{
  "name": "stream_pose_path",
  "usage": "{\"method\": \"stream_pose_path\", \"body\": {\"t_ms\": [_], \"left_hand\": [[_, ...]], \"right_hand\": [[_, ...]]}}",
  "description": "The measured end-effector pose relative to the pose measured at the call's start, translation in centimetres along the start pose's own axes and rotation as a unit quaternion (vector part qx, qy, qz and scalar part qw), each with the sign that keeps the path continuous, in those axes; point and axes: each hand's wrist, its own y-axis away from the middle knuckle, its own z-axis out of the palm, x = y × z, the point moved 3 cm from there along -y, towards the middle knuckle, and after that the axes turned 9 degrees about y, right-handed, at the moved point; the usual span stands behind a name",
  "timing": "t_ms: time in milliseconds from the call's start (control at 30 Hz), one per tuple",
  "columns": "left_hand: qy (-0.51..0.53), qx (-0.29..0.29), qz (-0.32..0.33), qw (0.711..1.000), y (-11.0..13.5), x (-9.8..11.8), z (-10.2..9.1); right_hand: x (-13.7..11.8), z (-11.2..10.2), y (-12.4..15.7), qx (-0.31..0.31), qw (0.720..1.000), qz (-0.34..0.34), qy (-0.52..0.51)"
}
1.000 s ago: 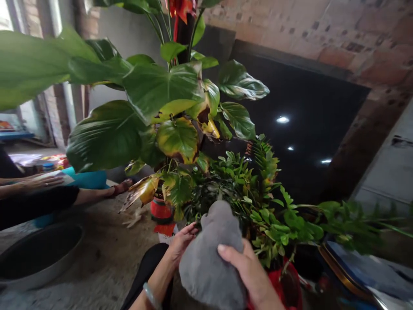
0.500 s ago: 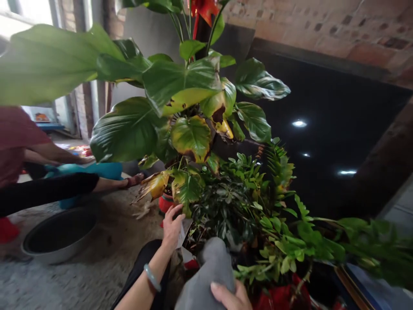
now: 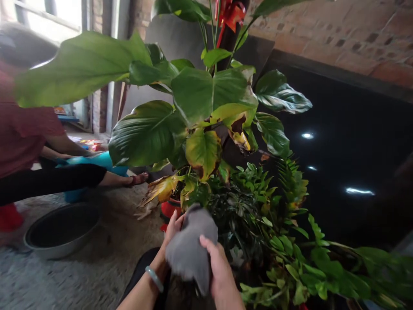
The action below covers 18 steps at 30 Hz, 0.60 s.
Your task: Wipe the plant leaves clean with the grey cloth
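Observation:
A grey cloth (image 3: 191, 245) is held up in front of a potted plant with big green and yellowing leaves (image 3: 200, 150). My right hand (image 3: 219, 271) grips the cloth from the right, thumb on top. My left hand (image 3: 171, 232), with a pale bangle on its wrist, is behind the cloth's left edge and seems to support a leaf there; most of its fingers are hidden. A red pot (image 3: 169, 209) shows just beyond my left hand. A smaller bush of small glossy leaves (image 3: 258, 202) stands right of the cloth.
Another person in a red top (image 3: 29, 129) sits on the floor at the left, legs stretched out near a teal basin (image 3: 97, 161). A metal bowl (image 3: 61, 230) rests on the concrete floor. A dark glossy panel (image 3: 348, 163) and a brick wall lie behind the plants.
My right hand has raised the cloth and moved it left to meet my left hand at the lower leaves. The view has shifted left, showing more of the other person.

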Motion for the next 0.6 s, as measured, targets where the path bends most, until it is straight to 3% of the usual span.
{"method": "stream_pose_path", "body": {"t_ms": [67, 167, 267, 333, 400, 467, 533, 600], "left_hand": [[0.014, -0.011, -0.015, 1.0, 0.0, 0.2, 0.1], [0.015, -0.017, -0.02, 1.0, -0.1, 0.2, 0.0], [-0.003, -0.023, -0.015, 1.0, -0.1, -0.1, 0.0], [-0.005, -0.028, -0.011, 1.0, 0.1, -0.2, 0.2], [0.004, -0.02, -0.006, 1.0, 0.4, -0.2, 0.3], [0.014, -0.006, -0.008, 1.0, 0.7, 0.0, 0.4], [0.017, -0.005, -0.026, 0.999, 1.0, 0.2, 0.7], [0.019, -0.006, -0.042, 0.999, 1.2, 0.3, 1.0]], "right_hand": [[0.3, -2.0, 2.1, 0.022, 0.999, 0.008, 0.027], [-3.5, -4.0, 4.3, 0.034, 0.999, -0.037, -0.007], [-8.3, -2.7, 3.3, 0.058, 0.985, -0.138, -0.083], [-9.1, -0.4, 1.1, 0.036, 0.979, -0.169, -0.113], [-6.9, 1.8, -1.2, -0.01, 0.988, -0.114, -0.1], [-2.8, 2.5, -2.2, -0.016, 0.998, -0.024, -0.05], [1.0, 1.4, -1.6, 0.024, 1.0, 0.018, 0.002], [2.8, -0.5, 0.4, 0.054, 0.998, 0.028, 0.034]]}}
